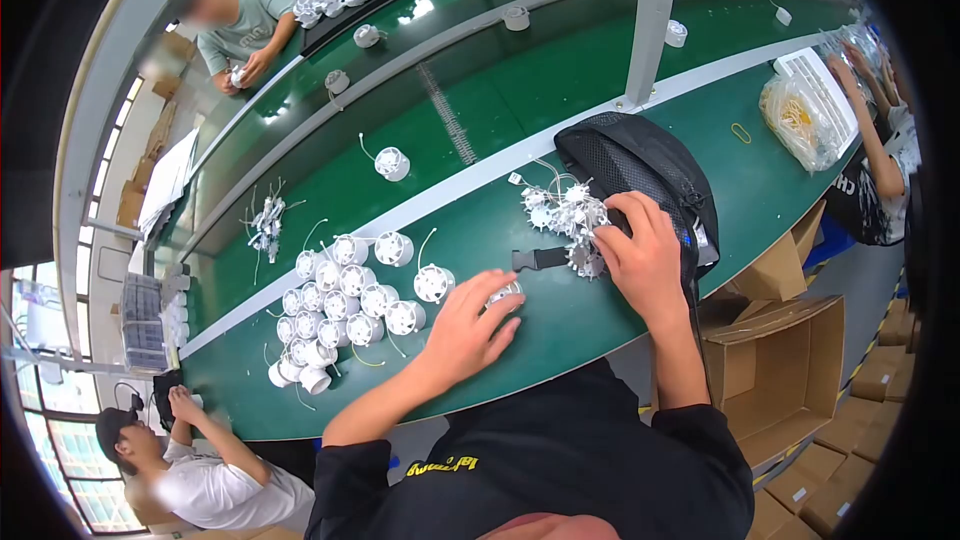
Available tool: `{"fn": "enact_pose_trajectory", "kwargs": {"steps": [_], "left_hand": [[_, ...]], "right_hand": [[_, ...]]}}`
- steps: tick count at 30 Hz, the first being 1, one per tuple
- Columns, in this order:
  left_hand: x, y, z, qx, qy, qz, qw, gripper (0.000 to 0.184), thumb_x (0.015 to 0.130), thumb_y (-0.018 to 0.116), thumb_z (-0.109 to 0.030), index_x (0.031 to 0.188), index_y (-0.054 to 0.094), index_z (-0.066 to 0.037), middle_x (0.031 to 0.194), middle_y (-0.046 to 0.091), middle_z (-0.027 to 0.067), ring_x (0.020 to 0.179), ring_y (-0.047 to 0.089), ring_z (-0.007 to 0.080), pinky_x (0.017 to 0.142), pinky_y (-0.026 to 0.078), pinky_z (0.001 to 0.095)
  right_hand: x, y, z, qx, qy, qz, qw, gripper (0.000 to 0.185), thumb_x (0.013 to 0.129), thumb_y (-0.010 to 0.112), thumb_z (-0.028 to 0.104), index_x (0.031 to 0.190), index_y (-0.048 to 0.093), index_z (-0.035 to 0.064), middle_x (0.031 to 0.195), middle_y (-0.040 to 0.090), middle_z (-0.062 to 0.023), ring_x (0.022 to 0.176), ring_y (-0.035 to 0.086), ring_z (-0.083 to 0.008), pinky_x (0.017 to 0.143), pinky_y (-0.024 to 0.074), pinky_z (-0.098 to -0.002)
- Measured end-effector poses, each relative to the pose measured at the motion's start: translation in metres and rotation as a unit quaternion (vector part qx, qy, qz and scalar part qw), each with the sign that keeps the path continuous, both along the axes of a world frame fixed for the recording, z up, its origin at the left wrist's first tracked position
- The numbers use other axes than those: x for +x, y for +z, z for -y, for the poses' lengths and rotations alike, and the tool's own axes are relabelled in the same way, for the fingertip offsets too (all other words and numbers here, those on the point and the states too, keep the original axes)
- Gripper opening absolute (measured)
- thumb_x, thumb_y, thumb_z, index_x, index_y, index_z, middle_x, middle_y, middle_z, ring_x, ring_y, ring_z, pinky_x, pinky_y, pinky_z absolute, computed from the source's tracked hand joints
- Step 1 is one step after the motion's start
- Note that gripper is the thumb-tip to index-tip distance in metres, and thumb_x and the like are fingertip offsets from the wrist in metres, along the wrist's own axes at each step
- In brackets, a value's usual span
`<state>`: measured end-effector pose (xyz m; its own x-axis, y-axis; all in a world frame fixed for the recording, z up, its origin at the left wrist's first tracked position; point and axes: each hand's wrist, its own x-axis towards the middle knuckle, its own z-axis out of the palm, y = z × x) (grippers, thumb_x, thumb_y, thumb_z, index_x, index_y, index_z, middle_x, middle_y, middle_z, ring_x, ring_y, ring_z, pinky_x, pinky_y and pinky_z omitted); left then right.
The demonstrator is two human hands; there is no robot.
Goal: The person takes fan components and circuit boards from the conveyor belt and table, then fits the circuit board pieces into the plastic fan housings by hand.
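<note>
My left hand (472, 332) curls over a white round plastic housing (507, 296) on the green bench, part of it hidden by my fingers. My right hand (645, 252) reaches into a heap of small white parts with wires (562, 208); its thumb and fingers close on some of them, though the exact piece is hard to make out. Left of my left hand stand a single white housing (433, 283) and a group of several similar housings (340, 305), some with wires sticking out. A black strap buckle (525, 260) lies between my hands.
A black backpack (645, 165) lies beyond my right hand. Housings such as this one (392, 163) sit on the green conveyor (480, 90). A metal post (655, 20) rises ahead. Cardboard boxes (775, 370) stand at right. Co-workers sit at left and far right.
</note>
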<state>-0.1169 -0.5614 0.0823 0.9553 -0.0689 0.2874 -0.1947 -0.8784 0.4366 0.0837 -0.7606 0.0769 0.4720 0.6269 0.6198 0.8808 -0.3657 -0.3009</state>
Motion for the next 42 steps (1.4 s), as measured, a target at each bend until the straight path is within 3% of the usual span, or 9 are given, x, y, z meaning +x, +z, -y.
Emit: {"fn": "enact_pose_trajectory", "kwargs": {"steps": [6,9,13,17,21,28,33,37,42], "left_hand": [[-0.012,-0.007,0.022,-0.246,0.006,-0.036,0.969,0.028,0.094,0.068,-0.009,0.121,0.066,-0.003,0.122,0.068,0.0126,0.114,0.065,0.0280,0.093,0.053,0.0376],[-0.012,0.000,0.032,-0.573,0.057,-0.171,0.799,0.024,0.103,0.058,-0.013,0.123,0.064,0.000,0.112,0.069,0.0096,0.106,0.065,0.0177,0.087,0.052,0.0320],[-0.012,-0.008,0.028,-0.636,0.150,-0.153,0.741,0.026,0.108,0.050,-0.017,0.121,0.064,0.002,0.106,0.068,0.0079,0.099,0.061,0.0118,0.086,0.049,0.0288],[-0.010,-0.012,0.028,-0.664,0.209,-0.055,0.716,0.022,0.109,0.049,-0.016,0.114,0.063,0.000,0.095,0.064,0.0073,0.094,0.060,0.0157,0.090,0.048,0.0304],[-0.019,-0.003,0.018,-0.669,0.149,0.054,0.726,0.020,0.109,0.048,-0.016,0.107,0.063,-0.002,0.088,0.058,0.0054,0.090,0.059,0.0186,0.093,0.049,0.0377],[-0.022,0.000,0.011,-0.691,0.064,0.061,0.718,0.020,0.110,0.048,-0.017,0.105,0.062,-0.004,0.083,0.053,0.0030,0.085,0.058,0.0200,0.096,0.049,0.0452],[-0.017,-0.009,0.009,-0.754,0.061,0.100,0.647,0.022,0.110,0.050,-0.016,0.110,0.065,0.001,0.087,0.056,0.0058,0.088,0.060,0.0225,0.099,0.050,0.0426],[-0.011,-0.016,0.002,-0.696,0.146,0.203,0.673,0.024,0.110,0.050,-0.018,0.114,0.064,0.001,0.093,0.057,0.0053,0.089,0.060,0.0211,0.089,0.052,0.0387],[-0.011,-0.017,-0.005,-0.704,0.206,0.143,0.664,0.024,0.111,0.048,-0.023,0.116,0.062,-0.004,0.093,0.055,0.0033,0.085,0.056,0.0189,0.077,0.050,0.0350]], "right_hand": [[-0.019,0.011,-0.009,0.130,0.037,0.006,0.991,0.016,0.074,0.076,0.003,0.088,0.070,0.0059,0.095,0.067,-0.0054,0.087,0.066,-0.0270,0.071,0.0505,-0.0384],[-0.049,0.009,-0.019,0.128,0.096,-0.023,0.987,0.018,0.073,0.078,0.004,0.089,0.069,0.0039,0.089,0.065,-0.0055,0.080,0.065,-0.0268,0.068,0.0503,-0.0375],[-0.088,-0.009,-0.034,0.074,0.180,-0.056,0.979,0.018,0.074,0.078,0.004,0.091,0.070,0.0034,0.088,0.065,-0.0055,0.078,0.064,-0.0256,0.066,0.0496,-0.0358],[-0.096,-0.019,-0.040,0.076,0.219,-0.060,0.971,0.023,0.078,0.076,0.004,0.100,0.070,0.0031,0.093,0.064,-0.0073,0.079,0.064,-0.0255,0.066,0.0505,-0.0357],[-0.085,-0.022,-0.044,0.070,0.160,-0.146,0.974,0.033,0.081,0.074,0.004,0.114,0.067,0.0040,0.106,0.064,-0.0103,0.084,0.064,-0.0271,0.071,0.0537,-0.0381],[-0.067,-0.019,-0.054,-0.019,0.161,-0.207,0.965,0.044,0.079,0.076,0.002,0.122,0.064,0.0064,0.131,0.059,-0.0118,0.094,0.068,-0.0299,0.074,0.0573,-0.0390],[-0.063,-0.018,-0.068,0.007,0.271,-0.139,0.952,0.039,0.080,0.075,0.001,0.117,0.066,0.0041,0.121,0.064,-0.0121,0.089,0.069,-0.0289,0.073,0.0573,-0.0375],[-0.061,-0.030,-0.073,0.014,0.289,-0.193,0.937,0.031,0.081,0.075,0.000,0.111,0.069,0.0016,0.105,0.070,-0.0120,0.087,0.070,-0.0284,0.073,0.0573,-0.0362],[-0.059,-0.026,-0.067,0.097,0.293,-0.287,0.907,0.020,0.084,0.072,-0.004,0.103,0.069,0.0004,0.091,0.072,-0.0114,0.083,0.071,-0.0275,0.071,0.0568,-0.0338]]}}
